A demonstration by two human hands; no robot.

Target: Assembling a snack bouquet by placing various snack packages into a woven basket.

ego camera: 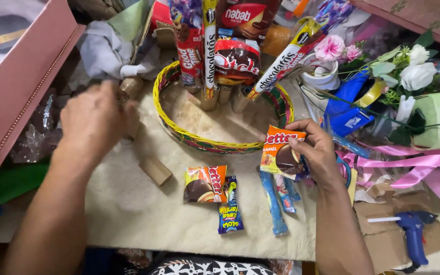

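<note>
The right hand (318, 153) pinches an orange snack packet (279, 152) by its edge, holding it upright just beside the woven basket (189, 135), where taller snack packs (236, 60) stand propped on cardboard tubes. The left hand (93, 121) curls loosely over a cardboard tube (130, 87); blur hides whether it grips. A matching orange packet (205, 183) lies flat on the counter (143, 214)

Left hand (95, 119) motion-blurred, its fingers (123, 109) hiding a cardboard tube (131, 89).
</note>
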